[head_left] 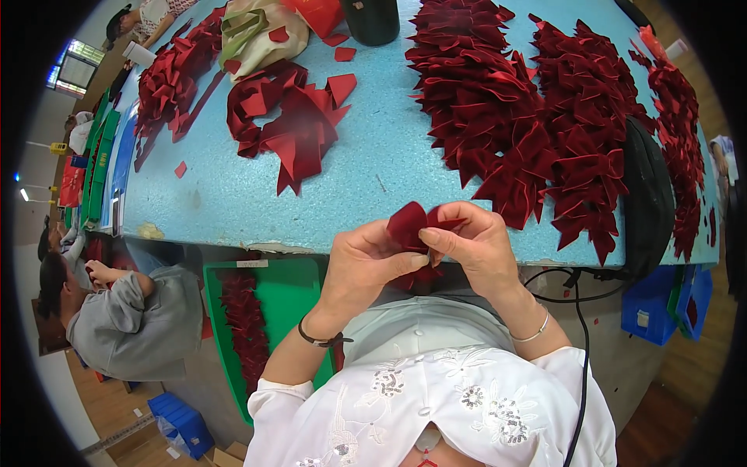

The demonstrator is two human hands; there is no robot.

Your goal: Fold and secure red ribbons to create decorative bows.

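Cloth [405, 225], dark red, sits pinched between thumb and fingers of our left hand [358, 263] and our right hand [484, 243], by the near edge of the blue speckled table [373, 167]; our fingers hide its middle. The view's upper edge cuts off a black cylinder [372, 19]. We see 3 rows of bows [478, 93] and a grey-clad co-worker [136, 323]. We cannot read the pale label [252, 264] on the green bin [296, 292].
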